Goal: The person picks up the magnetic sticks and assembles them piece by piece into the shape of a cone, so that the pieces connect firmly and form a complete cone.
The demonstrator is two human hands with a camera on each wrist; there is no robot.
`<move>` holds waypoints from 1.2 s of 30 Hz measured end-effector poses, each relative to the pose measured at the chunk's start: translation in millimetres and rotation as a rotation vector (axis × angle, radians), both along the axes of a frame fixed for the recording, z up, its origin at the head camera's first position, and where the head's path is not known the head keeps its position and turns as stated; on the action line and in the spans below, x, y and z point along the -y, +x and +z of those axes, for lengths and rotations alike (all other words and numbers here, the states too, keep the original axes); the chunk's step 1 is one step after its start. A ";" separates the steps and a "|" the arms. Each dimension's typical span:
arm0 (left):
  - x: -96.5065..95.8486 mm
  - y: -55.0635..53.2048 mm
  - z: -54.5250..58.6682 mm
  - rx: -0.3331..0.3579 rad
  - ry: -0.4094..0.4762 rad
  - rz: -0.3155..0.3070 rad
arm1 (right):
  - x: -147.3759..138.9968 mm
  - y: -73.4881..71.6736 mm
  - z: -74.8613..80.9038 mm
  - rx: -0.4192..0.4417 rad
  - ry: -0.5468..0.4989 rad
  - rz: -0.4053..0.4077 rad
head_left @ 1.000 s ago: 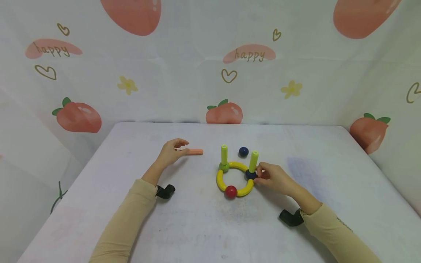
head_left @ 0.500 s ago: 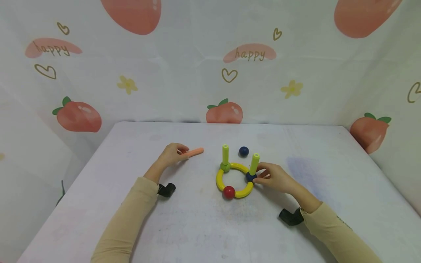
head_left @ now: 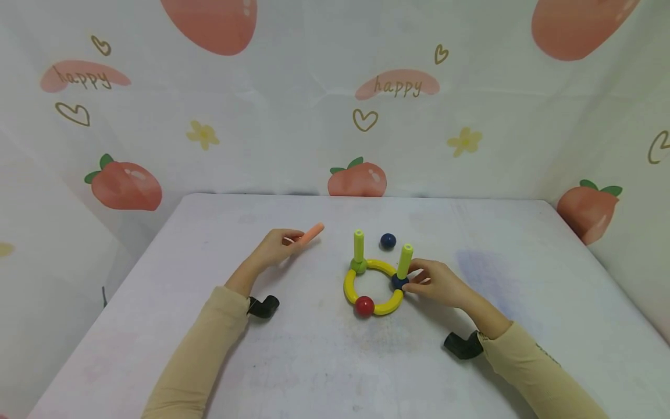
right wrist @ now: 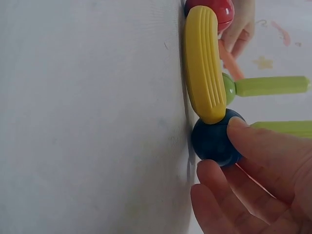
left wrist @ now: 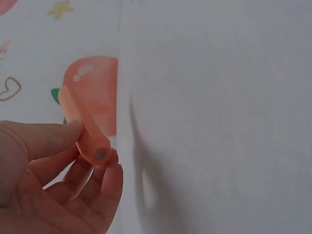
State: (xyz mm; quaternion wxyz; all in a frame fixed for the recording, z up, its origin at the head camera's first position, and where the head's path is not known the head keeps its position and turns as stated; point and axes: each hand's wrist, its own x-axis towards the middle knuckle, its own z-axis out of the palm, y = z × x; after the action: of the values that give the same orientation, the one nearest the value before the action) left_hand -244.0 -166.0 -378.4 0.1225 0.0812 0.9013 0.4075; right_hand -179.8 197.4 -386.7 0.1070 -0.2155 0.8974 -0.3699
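Note:
My left hand (head_left: 273, 247) pinches an orange rod (head_left: 312, 233) between thumb and fingers, above the table on the left. In the left wrist view the rod (left wrist: 84, 119) shows a round silvery spot on its near end. My right hand (head_left: 437, 283) holds a dark blue ball (right wrist: 214, 141) at the right of a ring of yellow curved pieces (head_left: 349, 286). A red ball (head_left: 364, 306) sits at the ring's front, a green ball (head_left: 358, 266) at its back left. One lime-green rod (head_left: 358, 245) stands on the green ball; another lime-green rod (head_left: 405, 261) rises, slightly tilted, from the blue ball.
Behind the ring a loose dark blue ball (head_left: 388, 241) lies on the white table (head_left: 314, 361). A printed cloth (head_left: 293, 116) hangs along the table's back edge. Black wrist-worn pieces project beside the left sleeve (head_left: 264, 306) and the right sleeve (head_left: 463, 345).
My left hand has taken hold of the orange rod and raised it off the table, tilting its far end upward. The ring shifted very slightly; my right hand stays at the blue ball.

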 end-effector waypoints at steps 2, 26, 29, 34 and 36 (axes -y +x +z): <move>-2.1 3.1 1.6 0.019 0.023 -0.008 | 0.4 -0.1 -0.1 -0.002 0.004 -0.001; -60.2 46.0 6.5 0.066 0.375 -0.335 | 9.5 5.9 0.3 0.015 -0.017 -0.032; -67.3 51.1 3.9 0.031 0.385 -0.396 | 9.5 5.6 -0.4 0.021 -0.020 -0.032; -74.3 58.0 3.0 0.014 0.393 -0.449 | 9.9 5.5 -0.9 0.024 -0.020 -0.034; -75.8 59.4 3.0 0.017 0.398 -0.460 | 9.8 5.5 -0.9 0.024 -0.020 -0.034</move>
State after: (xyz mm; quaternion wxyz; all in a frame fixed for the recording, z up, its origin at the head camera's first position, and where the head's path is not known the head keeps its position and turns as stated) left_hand -184.5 -90.2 -375.4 0.2008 0.3022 0.7605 0.5385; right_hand -174.3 187.6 -387.6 0.1090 -0.1968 0.8958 -0.3833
